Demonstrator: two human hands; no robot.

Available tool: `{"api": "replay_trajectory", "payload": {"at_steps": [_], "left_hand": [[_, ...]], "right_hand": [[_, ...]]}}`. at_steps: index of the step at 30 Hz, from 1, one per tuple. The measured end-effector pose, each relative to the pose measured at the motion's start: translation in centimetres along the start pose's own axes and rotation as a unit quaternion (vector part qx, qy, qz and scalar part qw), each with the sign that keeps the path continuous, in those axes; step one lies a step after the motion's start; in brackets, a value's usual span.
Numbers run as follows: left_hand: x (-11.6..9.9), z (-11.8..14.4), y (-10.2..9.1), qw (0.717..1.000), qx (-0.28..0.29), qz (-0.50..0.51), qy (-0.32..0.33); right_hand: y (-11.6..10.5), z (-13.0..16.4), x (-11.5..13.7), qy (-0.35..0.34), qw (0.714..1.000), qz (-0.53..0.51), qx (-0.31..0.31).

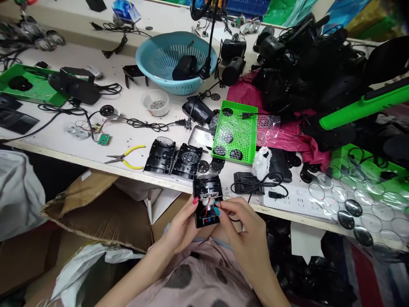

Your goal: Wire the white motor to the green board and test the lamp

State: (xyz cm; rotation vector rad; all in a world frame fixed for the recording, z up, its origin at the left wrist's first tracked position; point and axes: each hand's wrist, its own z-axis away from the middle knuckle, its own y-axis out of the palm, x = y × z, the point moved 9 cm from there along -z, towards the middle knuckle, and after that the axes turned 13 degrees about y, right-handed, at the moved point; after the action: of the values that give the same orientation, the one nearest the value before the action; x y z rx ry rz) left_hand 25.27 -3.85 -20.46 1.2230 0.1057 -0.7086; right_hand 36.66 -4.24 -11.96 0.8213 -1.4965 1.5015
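My left hand [185, 221] is wrapped around the side of a black plastic housing [207, 187], held above my lap at the table's front edge. The housing lies opened, with red and dark wires [207, 207] showing inside. My right hand [244, 230] is closed at its right side, thumb and forefinger pinched on what looks like a thin black cord; the fingertips partly hide it. Just beyond, two more open black housing halves [159, 155] [185, 160] lie on the table. Some round black perforated discs [203, 166] lie beside them. Yellow-handled pliers [124, 157] rest to the left.
A bright green tray [256, 140] holds perforated discs. Behind stand a blue colander [143, 55] and a tub of screws [150, 104]. A coiled black cable [271, 177], a white power strip [297, 204] and clear round lenses [341, 194] lie right. Black devices [303, 64] are heaped behind.
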Motion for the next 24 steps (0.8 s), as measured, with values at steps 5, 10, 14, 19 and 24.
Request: {"api": "replay_trajectory", "payload": {"at_steps": [5,10,14,19,24], "left_hand": [[-0.7,0.0,-1.1,0.999,-0.029,0.039,0.023],[-2.3,-0.2,-2.7,0.997,-0.066,0.018,0.033],[-2.9,-0.3,-2.3,0.999,-0.038,0.030,0.019],[-1.8,-0.4,-2.7,0.997,-0.067,0.045,-0.008],[-1.0,-0.2,-1.8,0.997,-0.069,0.042,-0.019]], "right_hand": [[2.6,0.9,2.0,-0.090,0.985,0.140,0.041],[-1.0,-0.7,1.2,-0.125,0.978,0.168,-0.014],[-10.6,-2.2,-4.1,-0.015,0.958,0.186,-0.218],[-14.5,-1.9,-10.3,0.074,0.958,0.229,-0.155],[-12.7,-1.2,-10.9,0.007,0.934,0.305,-0.185]]}}
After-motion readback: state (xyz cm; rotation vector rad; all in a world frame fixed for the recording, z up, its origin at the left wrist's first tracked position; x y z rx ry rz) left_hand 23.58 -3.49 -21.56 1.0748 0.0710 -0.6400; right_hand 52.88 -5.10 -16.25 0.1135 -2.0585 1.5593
